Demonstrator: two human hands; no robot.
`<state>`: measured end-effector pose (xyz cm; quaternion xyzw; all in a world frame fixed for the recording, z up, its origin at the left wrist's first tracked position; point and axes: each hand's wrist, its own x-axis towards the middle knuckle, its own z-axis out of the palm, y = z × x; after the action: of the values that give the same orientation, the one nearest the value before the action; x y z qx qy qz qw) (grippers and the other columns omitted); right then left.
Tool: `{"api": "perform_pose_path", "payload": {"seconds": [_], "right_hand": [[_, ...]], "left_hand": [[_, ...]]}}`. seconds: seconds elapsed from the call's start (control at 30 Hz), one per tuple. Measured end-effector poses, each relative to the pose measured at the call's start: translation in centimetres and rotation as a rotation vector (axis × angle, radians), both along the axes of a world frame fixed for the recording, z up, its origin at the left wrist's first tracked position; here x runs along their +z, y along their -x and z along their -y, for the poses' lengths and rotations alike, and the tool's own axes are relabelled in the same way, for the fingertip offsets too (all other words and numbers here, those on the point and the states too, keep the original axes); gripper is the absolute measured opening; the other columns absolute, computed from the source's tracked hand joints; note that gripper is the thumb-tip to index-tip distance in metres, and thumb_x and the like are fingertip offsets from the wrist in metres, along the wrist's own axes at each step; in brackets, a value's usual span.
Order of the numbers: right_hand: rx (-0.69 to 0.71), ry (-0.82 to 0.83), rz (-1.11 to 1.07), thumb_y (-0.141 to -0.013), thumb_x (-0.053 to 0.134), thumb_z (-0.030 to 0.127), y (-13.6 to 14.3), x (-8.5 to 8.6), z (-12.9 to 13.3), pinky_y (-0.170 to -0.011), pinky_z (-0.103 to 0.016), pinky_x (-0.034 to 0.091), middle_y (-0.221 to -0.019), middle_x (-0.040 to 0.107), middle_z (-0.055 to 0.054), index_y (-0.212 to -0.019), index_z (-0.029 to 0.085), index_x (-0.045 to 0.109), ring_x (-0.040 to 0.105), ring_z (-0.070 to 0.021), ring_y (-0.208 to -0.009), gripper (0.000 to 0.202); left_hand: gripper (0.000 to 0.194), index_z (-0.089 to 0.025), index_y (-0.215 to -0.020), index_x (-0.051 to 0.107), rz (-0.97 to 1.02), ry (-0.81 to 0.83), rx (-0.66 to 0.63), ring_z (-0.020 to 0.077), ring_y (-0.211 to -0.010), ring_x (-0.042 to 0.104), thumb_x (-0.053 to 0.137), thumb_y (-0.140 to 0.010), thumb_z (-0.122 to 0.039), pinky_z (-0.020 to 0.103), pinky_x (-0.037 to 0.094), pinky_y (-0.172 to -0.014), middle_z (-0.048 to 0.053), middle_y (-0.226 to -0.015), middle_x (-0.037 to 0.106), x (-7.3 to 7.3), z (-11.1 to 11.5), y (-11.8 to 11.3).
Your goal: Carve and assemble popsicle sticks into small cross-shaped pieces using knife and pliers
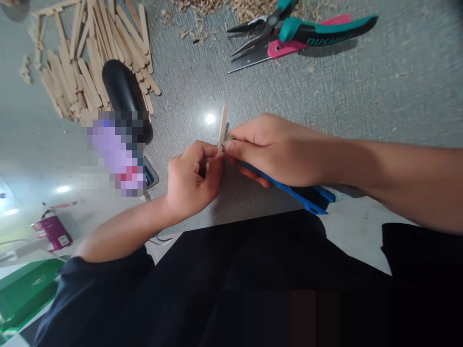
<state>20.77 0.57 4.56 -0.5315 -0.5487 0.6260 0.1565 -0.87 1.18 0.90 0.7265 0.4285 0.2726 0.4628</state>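
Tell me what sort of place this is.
Probably a craft workspace on a grey tabletop: piled wooden sticks, scattered wood shavings and pliers suggest it. Whether home or workshop, I can't tell.

I see pliers (303, 33) lying over a pink knife (284, 48) on the bench (376, 106), a black case (122, 89), a purple box (54, 233).

The bare left grip (195, 180) is bent inward in a pinch; the bare right grip (269, 149) curls tightly beside it, right forearm (394, 178) reaching sideways.
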Motion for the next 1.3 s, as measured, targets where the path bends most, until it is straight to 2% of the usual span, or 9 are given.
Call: {"api": "perform_pose_path", "payload": {"seconds": [0.23, 0.37, 0.6, 0.77, 1.0, 1.17, 1.3], "right_hand": [[-0.018, -0.052, -0.210, -0.120, 0.054, 0.017, -0.8, 0.2, -0.4, -0.051, -0.028, 0.038, -0.056, 0.060, 0.003, -0.067, 0.021, 0.059, 0.055, -0.0096, -0.046, 0.053], [-0.043, 0.016, -0.297, -0.120, 0.056, 0.021, -1.1, 0.1, -0.4, -0.046, -0.026, 0.039, -0.060, 0.062, 0.003, -0.071, 0.021, 0.061, 0.055, -0.0088, -0.045, 0.049], [-0.072, 0.038, -0.346, -0.120, 0.062, 0.031, -1.0, -0.4, -0.4, -0.046, -0.023, 0.042, -0.061, 0.063, 0.003, -0.076, 0.020, 0.065, 0.056, -0.0090, -0.046, 0.046], [-0.084, 0.054, -0.341, -0.120, 0.066, 0.040, -1.0, -0.8, -0.5, -0.046, -0.023, 0.042, -0.061, 0.063, 0.003, -0.078, 0.019, 0.066, 0.056, -0.0086, -0.046, 0.047], [-0.080, 0.122, -0.374, -0.122, 0.061, 0.030, -1.0, -1.0, -0.7, -0.045, -0.023, 0.042, -0.059, 0.062, 0.004, -0.078, 0.020, 0.065, 0.055, -0.0089, -0.043, 0.045], [-0.092, -0.007, -0.274, -0.120, 0.061, 0.022, -0.8, -0.9, -0.3, -0.047, -0.022, 0.042, -0.061, 0.064, 0.005, -0.078, 0.019, 0.066, 0.057, -0.0076, -0.046, 0.042], [-0.073, -0.093, -0.194, -0.120, 0.057, 0.016, -0.4, -0.6, 0.1, -0.050, -0.024, 0.042, -0.063, 0.065, 0.004, -0.078, 0.019, 0.066, 0.059, -0.0081, -0.049, 0.043]], "left_hand": [[0.042, -0.024, -0.091, 0.069, 0.189, 0.161, 0.010, 0.0137, -0.052, 0.071, 0.077, -0.112, -0.060, 0.028, 0.054, -0.044, 0.002, -0.072, 0.079, 0.9, -0.4, -0.5], [0.044, -0.025, -0.092, 0.070, 0.204, 0.215, 0.022, 0.0148, -0.054, 0.074, 0.078, -0.109, -0.065, 0.030, 0.059, -0.047, 0.002, -0.075, 0.081, 0.8, -0.4, -0.5], [0.053, -0.023, -0.097, 0.074, 0.191, 0.261, 0.017, 0.0162, -0.057, 0.077, 0.078, -0.104, -0.075, 0.030, 0.063, -0.051, 0.004, -0.079, 0.083, 0.3, -0.7, -0.5], [0.053, -0.023, -0.093, 0.078, 0.156, 0.252, -0.054, 0.0150, -0.056, 0.074, 0.072, -0.109, -0.074, 0.028, 0.062, -0.052, 0.003, -0.074, 0.080, 0.4, -1.2, -0.5], [0.057, -0.024, -0.087, 0.076, 0.143, 0.230, -0.063, 0.0128, -0.050, 0.068, 0.069, -0.110, -0.076, 0.027, 0.055, -0.047, 0.002, -0.071, 0.078, 0.7, -1.5, -0.5], [0.057, -0.024, -0.087, 0.076, 0.117, 0.212, -0.062, 0.0129, -0.050, 0.067, 0.068, -0.111, -0.074, 0.028, 0.053, -0.046, 0.003, -0.071, 0.079, 0.6, -1.4, -0.5], [0.053, -0.024, -0.087, 0.076, 0.102, 0.159, -0.067, 0.0132, -0.051, 0.067, 0.066, -0.115, -0.067, 0.028, 0.054, -0.050, 0.002, -0.066, 0.075, 0.5, -1.2, -0.4]]}}
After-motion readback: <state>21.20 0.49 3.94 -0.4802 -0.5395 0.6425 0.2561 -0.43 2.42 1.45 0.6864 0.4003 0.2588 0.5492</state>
